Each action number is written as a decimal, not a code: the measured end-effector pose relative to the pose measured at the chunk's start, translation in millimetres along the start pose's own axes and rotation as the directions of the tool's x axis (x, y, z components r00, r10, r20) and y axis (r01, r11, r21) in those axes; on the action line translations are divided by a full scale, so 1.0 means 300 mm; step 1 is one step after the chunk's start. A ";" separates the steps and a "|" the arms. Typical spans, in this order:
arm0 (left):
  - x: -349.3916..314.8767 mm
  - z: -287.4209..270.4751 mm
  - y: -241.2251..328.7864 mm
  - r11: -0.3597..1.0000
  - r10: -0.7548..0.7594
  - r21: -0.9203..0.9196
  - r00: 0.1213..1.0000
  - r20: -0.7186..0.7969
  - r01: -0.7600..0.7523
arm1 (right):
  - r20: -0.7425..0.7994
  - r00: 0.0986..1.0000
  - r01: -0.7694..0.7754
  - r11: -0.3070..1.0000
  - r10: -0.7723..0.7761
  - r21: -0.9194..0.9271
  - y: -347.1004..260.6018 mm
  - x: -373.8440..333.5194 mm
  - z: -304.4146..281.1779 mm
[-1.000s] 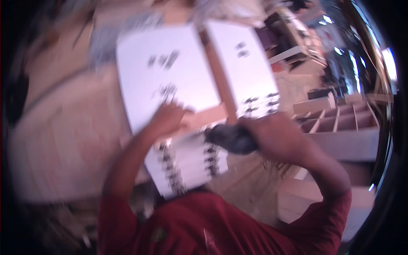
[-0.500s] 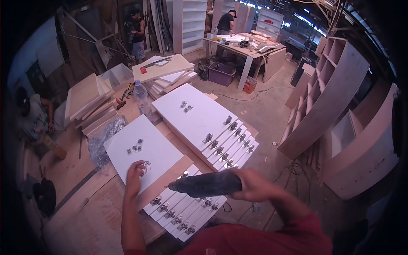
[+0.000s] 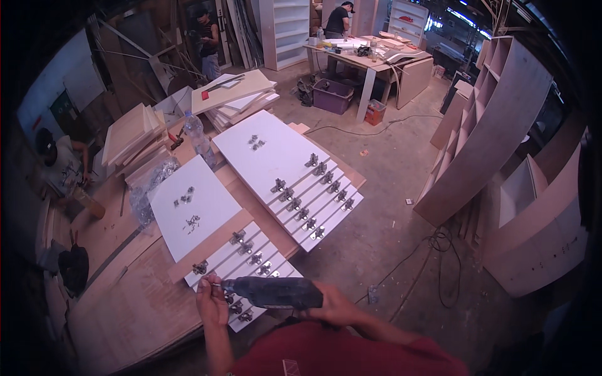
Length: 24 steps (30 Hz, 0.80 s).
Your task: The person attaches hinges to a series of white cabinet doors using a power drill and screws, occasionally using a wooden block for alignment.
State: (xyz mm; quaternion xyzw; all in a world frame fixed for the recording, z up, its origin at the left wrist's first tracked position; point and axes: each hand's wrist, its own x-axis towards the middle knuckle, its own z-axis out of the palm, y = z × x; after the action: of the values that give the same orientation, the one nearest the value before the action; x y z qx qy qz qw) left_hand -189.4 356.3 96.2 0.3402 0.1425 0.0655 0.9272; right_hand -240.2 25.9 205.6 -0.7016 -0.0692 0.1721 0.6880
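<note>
My right hand (image 3: 333,305) grips a dark power drill (image 3: 273,292), which points left over a row of overlapping white panels (image 3: 266,235). At the tip of its bit, my left hand (image 3: 213,302) is closed in a pinch on what looks like a small screw, mostly hidden by the fingers. Metal cabinet hinges (image 3: 237,237) sit along the ends of these panels; some are behind the drill. Beyond my left hand, a white panel (image 3: 188,169) carries a loose pile of screws (image 3: 192,224) and several small metal plates (image 3: 184,197).
A second stack of white panels (image 3: 244,119) with hinges lies farther right. A plastic bottle (image 3: 198,135) and crumpled plastic wrap (image 3: 147,207) stand beyond. Cables (image 3: 442,241) cross the floor by a tall shelf unit (image 3: 483,138). Other people (image 3: 338,22) work at the back and left.
My left hand has left the screw pile and come back toward me to the drill's tip. The drill has moved left and nearer to me. The view has shifted.
</note>
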 end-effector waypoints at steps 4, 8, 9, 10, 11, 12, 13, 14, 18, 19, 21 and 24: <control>-0.017 -0.037 0.012 1.000 0.021 0.018 0.999 -0.037 -0.020 | 0.040 0.999 0.020 0.999 -0.019 -0.026 0.113 -0.004 0.012; -0.071 -0.034 0.046 0.989 -0.015 0.143 0.999 -0.049 0.021 | 0.062 0.997 0.039 0.999 -0.041 0.031 0.090 -0.030 0.023; -0.076 -0.045 0.045 0.981 -0.015 0.192 0.999 -0.036 0.022 | 0.049 0.999 -0.006 1.000 0.005 0.015 0.099 -0.038 0.014; -0.081 -0.035 0.044 0.979 -0.045 0.199 0.999 -0.011 0.047 | 0.060 0.997 -0.038 0.999 0.038 -0.001 0.102 -0.044 0.010; -0.081 -0.021 0.046 0.977 -0.076 0.202 0.997 0.014 0.071 | 0.072 0.995 -0.069 0.997 0.070 -0.019 0.103 -0.047 0.007; -0.082 -0.028 0.046 0.985 -0.104 0.144 0.994 0.027 0.099 | 0.042 0.994 -0.102 0.994 0.101 0.040 0.108 -0.050 0.012; -0.076 -0.035 0.041 0.988 -0.136 0.082 0.990 0.047 0.132 | 0.005 0.990 -0.138 0.986 0.138 0.096 0.117 -0.051 0.016; -0.075 -0.032 0.043 0.988 -0.152 0.014 0.988 0.013 0.152 | 0.018 0.994 -0.105 0.991 0.104 0.076 0.140 -0.039 0.021; -0.058 -0.074 0.104 0.980 -0.164 -0.104 0.985 0.047 0.168 | 0.086 0.975 -0.220 0.950 0.205 0.221 0.130 0.010 0.121; -0.055 -0.087 0.116 0.974 -0.171 -0.140 0.984 0.048 0.176 | 0.120 0.963 -0.263 0.941 0.242 0.212 0.114 0.019 0.153; -0.042 -0.128 0.141 0.970 -0.150 -0.184 0.986 0.078 0.162 | 0.052 0.969 -0.248 0.941 0.243 0.231 0.069 0.055 0.223; -0.006 -0.151 0.192 0.961 -0.166 -0.220 0.986 0.026 0.167 | -0.016 0.980 -0.189 0.962 0.196 0.195 0.081 0.088 0.310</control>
State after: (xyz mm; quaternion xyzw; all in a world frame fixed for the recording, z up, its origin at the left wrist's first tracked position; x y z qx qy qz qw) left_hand -206.5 427.5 101.1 0.2218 0.1589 0.0015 0.9620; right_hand -250.4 121.2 178.3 -0.6381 0.0287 0.2317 0.7338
